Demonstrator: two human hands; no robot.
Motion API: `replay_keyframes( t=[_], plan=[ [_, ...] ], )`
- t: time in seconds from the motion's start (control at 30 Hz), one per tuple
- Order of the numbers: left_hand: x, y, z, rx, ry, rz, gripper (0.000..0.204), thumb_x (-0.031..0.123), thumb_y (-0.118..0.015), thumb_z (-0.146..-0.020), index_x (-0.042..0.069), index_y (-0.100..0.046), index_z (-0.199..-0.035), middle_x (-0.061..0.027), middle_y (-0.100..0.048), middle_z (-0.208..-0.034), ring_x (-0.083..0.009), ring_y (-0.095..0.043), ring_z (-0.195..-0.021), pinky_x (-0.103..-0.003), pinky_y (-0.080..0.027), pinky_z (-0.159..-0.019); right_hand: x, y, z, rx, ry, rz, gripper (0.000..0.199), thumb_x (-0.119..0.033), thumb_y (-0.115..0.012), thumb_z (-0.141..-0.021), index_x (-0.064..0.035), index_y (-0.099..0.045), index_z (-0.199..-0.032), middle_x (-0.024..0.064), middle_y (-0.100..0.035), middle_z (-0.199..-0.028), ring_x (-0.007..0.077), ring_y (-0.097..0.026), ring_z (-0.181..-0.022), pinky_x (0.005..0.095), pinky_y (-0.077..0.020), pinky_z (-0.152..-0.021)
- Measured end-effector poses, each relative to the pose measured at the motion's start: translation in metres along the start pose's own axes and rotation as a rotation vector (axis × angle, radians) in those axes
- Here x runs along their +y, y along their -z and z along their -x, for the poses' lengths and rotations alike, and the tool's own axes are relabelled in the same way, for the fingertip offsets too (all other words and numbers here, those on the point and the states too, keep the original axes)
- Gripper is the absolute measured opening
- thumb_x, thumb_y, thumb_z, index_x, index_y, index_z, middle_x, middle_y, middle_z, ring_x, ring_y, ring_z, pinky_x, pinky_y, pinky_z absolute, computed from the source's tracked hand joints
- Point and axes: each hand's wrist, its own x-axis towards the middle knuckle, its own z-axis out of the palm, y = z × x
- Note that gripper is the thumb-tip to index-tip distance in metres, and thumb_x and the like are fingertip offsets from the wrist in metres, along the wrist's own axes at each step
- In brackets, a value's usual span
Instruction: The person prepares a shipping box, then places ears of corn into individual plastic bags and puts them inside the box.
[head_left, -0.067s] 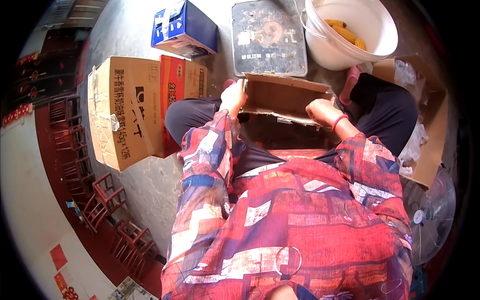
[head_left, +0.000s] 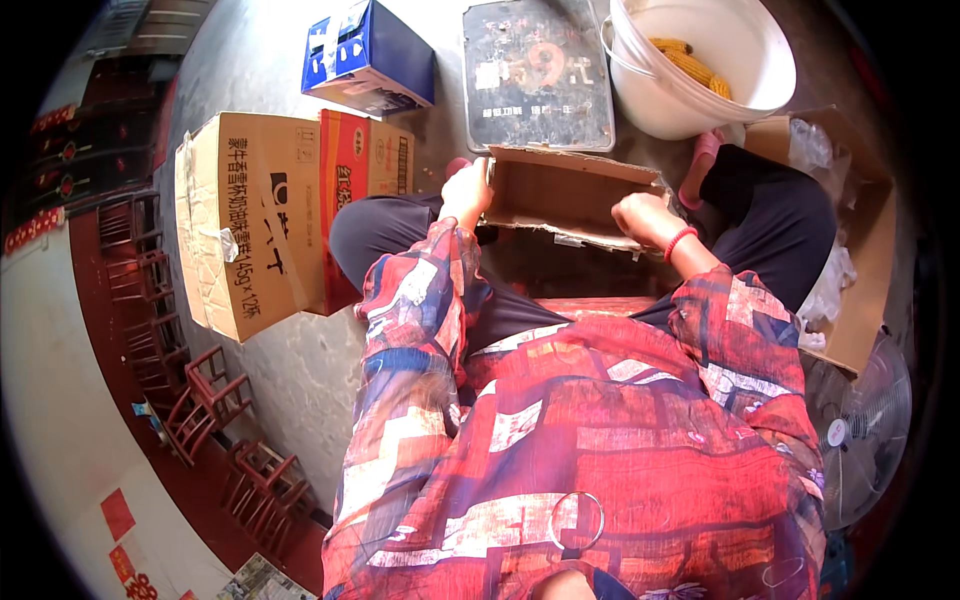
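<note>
A: What was in hand?
B: A brown cardboard box (head_left: 575,195), open side toward the person, inside plain and bare, edges ragged, bits of tape along the lower flap. It sat on the lap, between the knees, just below a dark flat panel (head_left: 537,75) on the floor.

A: Left hand?
B: Left hand (head_left: 466,192) gripped the box's left end, fingers curled round the edge.

A: Right?
B: Right hand (head_left: 640,215) lay on the lower right flap, fingers bent down on the cardboard; red band at the wrist. Full grip or just pressing, couldn't tell.

A: Around it?
B: White bucket (head_left: 700,100) with corn cobs (head_left: 690,62) at upper right. Blue box (head_left: 370,55), large tan carton (head_left: 250,220) and red carton (head_left: 345,200) at left. Fan (head_left: 860,430) at right.
</note>
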Motion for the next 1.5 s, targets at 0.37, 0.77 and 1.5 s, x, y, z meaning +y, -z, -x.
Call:
replay_keyframes(
  t=[0.37, 0.77, 1.5],
  plan=[
    [-0.008, 0.013, -0.005, -0.252, 0.386, 0.315, 0.037, 0.010, -0.059, -0.067, 0.000, -0.051, -0.102, -0.0114, -0.065, -0.075, -0.0231, -0.065, -0.067, -0.032, -0.052, -0.061, 0.015, -0.008, -0.006, 0.111, -0.148, -0.131, 0.017, -0.007, -0.055, -0.068, -0.0116, -0.062, -0.083, 0.0125, -0.062, -0.082, 0.0299, -0.060, -0.083, 0.0395, -0.0477, -0.069],
    [-0.013, -0.003, -0.015, -0.309, -0.082, 0.239, 0.003, 0.005, -0.059, -0.056, 0.004, -0.058, -0.053, -0.0066, -0.053, -0.049, -0.0139, -0.051, -0.045, -0.030, -0.040, -0.042, 0.017, 0.008, 0.009, 0.139, -0.077, -0.132, 0.021, -0.016, -0.054, -0.072, -0.0084, -0.061, -0.090, 0.0145, -0.062, -0.085, 0.0331, -0.060, -0.084, 0.0432, -0.0482, -0.069],
    [0.015, 0.023, -0.021, 0.426, -0.145, 0.307, 0.027, 0.012, -0.062, -0.071, 0.007, -0.062, -0.097, -0.0081, -0.058, -0.087, -0.0196, -0.057, -0.074, -0.031, -0.047, -0.068, 0.185, 0.043, 0.232, 1.593, -0.631, -0.328, 0.014, -0.005, -0.055, -0.079, -0.0095, -0.065, -0.087, 0.0065, -0.060, -0.088, 0.0179, -0.059, -0.075, 0.0263, -0.0472, -0.067]
  ],
)
